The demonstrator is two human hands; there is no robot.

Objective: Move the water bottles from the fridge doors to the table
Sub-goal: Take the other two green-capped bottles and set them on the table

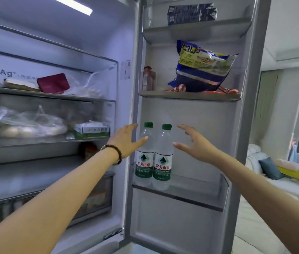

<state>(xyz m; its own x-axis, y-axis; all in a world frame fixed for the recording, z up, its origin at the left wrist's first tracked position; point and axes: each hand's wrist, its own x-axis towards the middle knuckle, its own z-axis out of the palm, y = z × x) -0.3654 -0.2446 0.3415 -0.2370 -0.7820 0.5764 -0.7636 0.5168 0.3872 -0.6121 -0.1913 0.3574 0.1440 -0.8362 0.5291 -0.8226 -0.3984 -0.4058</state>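
The fridge door (190,110) stands open to the right of the fridge interior (53,107). Two water bottles stand upright in the lower door bin (200,195), at its left end, side by side and touching or nearly so. The left bottle (145,158) and the right bottle (163,162) each carry a green cap and a white-and-green label. The rest of the bin, toward its right end, holds nothing visible. The left hand (126,142) is spread wide, fingers extended, with its thumb tip against or just in front of the left bottle's shoulder; contact cannot be confirmed. A bead bracelet (114,153) sits on the left wrist. The right hand (196,143) is also spread wide, just to the right of the right bottle, with its thumb tip near the bottle's upper body; it holds nothing. The middle door bin (189,96) carries a blue-and-yellow bag (203,68) leaning against the door and a small dark red pack (147,77) at its left end. The top door bin (196,28) holds dark cartons (190,13). Inside the fridge, the shelves hold plastic bags (26,123), a red pouch (53,83) and a green-and-white box (92,130).
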